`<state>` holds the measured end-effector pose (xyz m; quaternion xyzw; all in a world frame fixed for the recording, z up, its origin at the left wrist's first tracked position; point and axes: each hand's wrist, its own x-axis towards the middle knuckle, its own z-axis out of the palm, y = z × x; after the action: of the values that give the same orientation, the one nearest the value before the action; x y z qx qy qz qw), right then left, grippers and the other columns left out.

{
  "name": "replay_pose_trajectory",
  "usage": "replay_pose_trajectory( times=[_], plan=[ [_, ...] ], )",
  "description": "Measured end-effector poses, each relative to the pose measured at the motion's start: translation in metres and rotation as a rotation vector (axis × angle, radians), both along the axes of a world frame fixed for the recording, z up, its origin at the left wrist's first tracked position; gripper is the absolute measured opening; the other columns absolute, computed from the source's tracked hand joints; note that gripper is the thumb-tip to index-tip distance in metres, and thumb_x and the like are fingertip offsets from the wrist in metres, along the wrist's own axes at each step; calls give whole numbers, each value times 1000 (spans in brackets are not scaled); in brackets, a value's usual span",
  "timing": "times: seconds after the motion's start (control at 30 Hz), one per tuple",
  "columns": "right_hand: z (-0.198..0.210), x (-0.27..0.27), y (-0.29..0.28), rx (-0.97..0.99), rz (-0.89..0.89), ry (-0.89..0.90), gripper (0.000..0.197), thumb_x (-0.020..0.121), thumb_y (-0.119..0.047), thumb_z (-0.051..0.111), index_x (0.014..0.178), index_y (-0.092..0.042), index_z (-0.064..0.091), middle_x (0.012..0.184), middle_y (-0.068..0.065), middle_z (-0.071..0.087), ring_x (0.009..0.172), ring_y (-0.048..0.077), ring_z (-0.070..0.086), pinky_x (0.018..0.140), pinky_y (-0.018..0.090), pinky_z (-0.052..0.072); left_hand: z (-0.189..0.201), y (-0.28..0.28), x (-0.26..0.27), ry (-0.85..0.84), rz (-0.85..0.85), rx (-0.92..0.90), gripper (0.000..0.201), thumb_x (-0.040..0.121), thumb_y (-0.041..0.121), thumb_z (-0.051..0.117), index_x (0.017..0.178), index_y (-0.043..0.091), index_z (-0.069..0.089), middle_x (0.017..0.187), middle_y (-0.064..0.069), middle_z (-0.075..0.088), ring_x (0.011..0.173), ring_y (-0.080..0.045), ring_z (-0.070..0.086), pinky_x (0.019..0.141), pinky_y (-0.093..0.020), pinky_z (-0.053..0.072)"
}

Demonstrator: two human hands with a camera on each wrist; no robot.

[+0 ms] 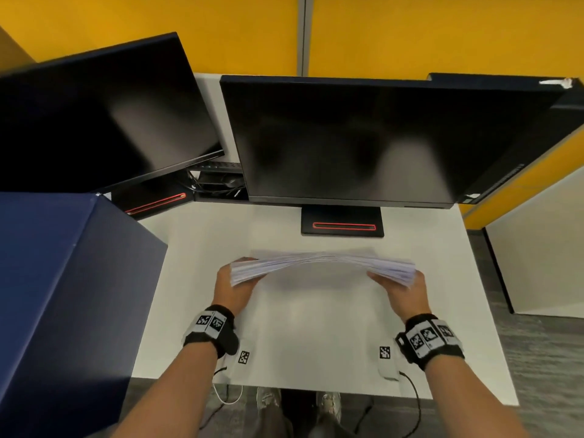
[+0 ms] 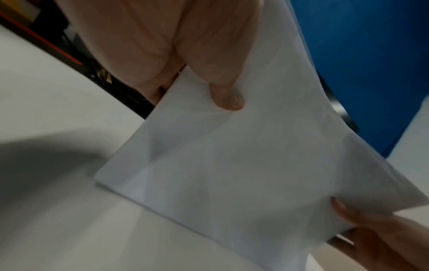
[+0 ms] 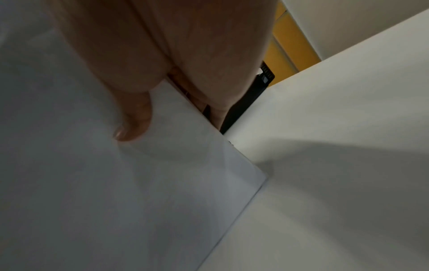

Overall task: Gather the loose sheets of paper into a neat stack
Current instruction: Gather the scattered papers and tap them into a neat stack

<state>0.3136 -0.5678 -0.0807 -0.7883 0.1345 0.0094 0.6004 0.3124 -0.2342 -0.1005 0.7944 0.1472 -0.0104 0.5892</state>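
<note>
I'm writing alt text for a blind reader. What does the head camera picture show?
Two hands hold a stack of white paper upright by its ends on a white desk, the left hand and right hand each gripping one side. Behind it stand two dark monitors, with a blue box at the left.

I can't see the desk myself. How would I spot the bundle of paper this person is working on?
Find the white desk with two dark monitors; the larger monitor faces the person. Just in front of its stand, the left hand and right hand grip opposite ends of the stack of paper. It is the only white thing raised on edge, top edges fanned.
</note>
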Motion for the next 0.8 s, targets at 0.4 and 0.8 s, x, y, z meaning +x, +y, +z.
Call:
replay_pose_trajectory(
  times=[0.4,0.8],
  plan=[
    [75,14,7,-322,250,-118,22,71,-22,86,88,-29,74,87,-18,72,87,-6,64,73,12,45,173,-10,48,-324,-531,664,3,85,28,76,83,26,77,72,9,74,66,-9,65,61,-30,51],
    [92,-7,30,111,92,-172,30,76,-4,80,80,-32,72,74,-28,73,71,-9,69,63,6,50,147,17,14,-33,-498,156,50,63,28,94,110,27,75,109,14,76,105,-2,68,94,-27,52]
  ],
)
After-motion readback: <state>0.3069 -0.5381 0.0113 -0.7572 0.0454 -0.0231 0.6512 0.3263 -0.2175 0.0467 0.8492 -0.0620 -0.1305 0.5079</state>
